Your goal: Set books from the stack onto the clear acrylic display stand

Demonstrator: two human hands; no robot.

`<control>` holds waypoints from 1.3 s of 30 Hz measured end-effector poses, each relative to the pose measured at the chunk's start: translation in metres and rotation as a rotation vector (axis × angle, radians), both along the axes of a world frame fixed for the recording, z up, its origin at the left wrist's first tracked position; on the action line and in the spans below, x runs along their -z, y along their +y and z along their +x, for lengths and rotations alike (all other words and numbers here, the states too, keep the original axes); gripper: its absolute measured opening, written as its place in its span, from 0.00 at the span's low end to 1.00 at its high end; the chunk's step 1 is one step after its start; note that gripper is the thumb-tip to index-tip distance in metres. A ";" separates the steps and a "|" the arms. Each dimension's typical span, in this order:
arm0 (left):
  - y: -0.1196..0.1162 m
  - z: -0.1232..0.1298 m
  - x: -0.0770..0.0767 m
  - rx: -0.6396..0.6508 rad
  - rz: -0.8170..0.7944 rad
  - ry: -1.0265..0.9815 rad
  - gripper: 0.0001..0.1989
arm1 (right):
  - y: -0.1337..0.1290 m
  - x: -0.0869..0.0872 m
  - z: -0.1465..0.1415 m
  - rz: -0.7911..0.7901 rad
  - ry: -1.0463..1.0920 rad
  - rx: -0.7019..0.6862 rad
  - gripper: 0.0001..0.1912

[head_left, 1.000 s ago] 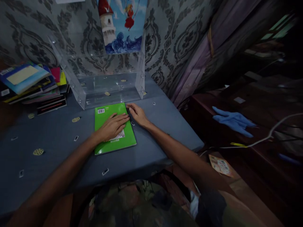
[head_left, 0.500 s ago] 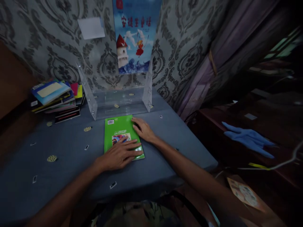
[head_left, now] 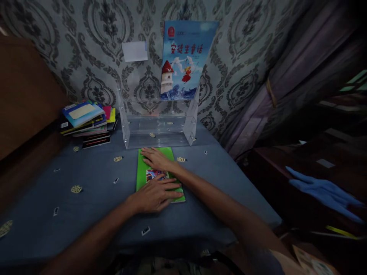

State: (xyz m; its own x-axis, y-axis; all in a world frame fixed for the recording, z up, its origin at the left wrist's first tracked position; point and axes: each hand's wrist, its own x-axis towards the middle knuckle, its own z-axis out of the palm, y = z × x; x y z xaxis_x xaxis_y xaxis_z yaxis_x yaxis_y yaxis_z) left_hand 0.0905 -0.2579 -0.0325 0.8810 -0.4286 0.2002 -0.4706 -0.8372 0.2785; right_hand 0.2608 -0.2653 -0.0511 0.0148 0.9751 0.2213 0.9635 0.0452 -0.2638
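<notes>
A green book with a small colour picture on its cover lies flat on the blue-grey tablecloth. My left hand rests on the lower part of the book, fingers stretched to the right and somewhat spread. Across the book's top part lies my right hand, its fingers extended toward the upper left corner and covering the barcode area. Both palms face down. Just behind the book stands a clear acrylic rack, with a blue picture book upright above its right side.
A stack of books sits at the back left, beside a brown panel. A white card is near the patterned wall. To the right are a tied purple curtain and a blue glove on a dark surface.
My right hand has slid left across the book's top, from its right edge to the upper left corner. My left hand stays on the lower part. The view has shifted left and up.
</notes>
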 end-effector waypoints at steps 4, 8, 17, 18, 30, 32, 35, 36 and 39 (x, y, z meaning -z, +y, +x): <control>-0.002 -0.001 0.004 0.033 -0.067 -0.120 0.15 | 0.011 0.002 -0.004 -0.008 -0.013 -0.054 0.22; 0.003 -0.001 -0.002 -0.063 -0.162 -0.251 0.13 | 0.009 0.004 -0.002 0.032 -0.016 -0.097 0.18; 0.091 0.032 -0.017 -0.723 -0.286 -0.225 0.19 | 0.006 -0.001 -0.017 0.085 -0.039 -0.096 0.14; 0.100 0.034 -0.013 -0.730 -0.317 -0.169 0.20 | 0.004 -0.004 -0.019 0.082 -0.046 -0.108 0.14; 0.117 0.036 0.016 -0.746 -0.384 -0.059 0.24 | -0.064 -0.006 -0.070 0.115 0.005 -0.304 0.18; 0.118 0.036 0.020 -0.739 -0.368 -0.083 0.22 | -0.079 -0.006 -0.081 0.121 0.022 -0.349 0.18; 0.119 0.037 0.027 -0.703 -0.329 -0.113 0.21 | -0.096 -0.005 -0.092 0.125 0.022 -0.377 0.18; 0.120 0.038 0.029 -0.690 -0.312 -0.123 0.20 | -0.100 -0.005 -0.094 0.124 0.020 -0.382 0.18; 0.121 0.039 0.035 -0.697 -0.265 -0.140 0.20 | -0.106 -0.002 -0.097 0.120 0.026 -0.381 0.17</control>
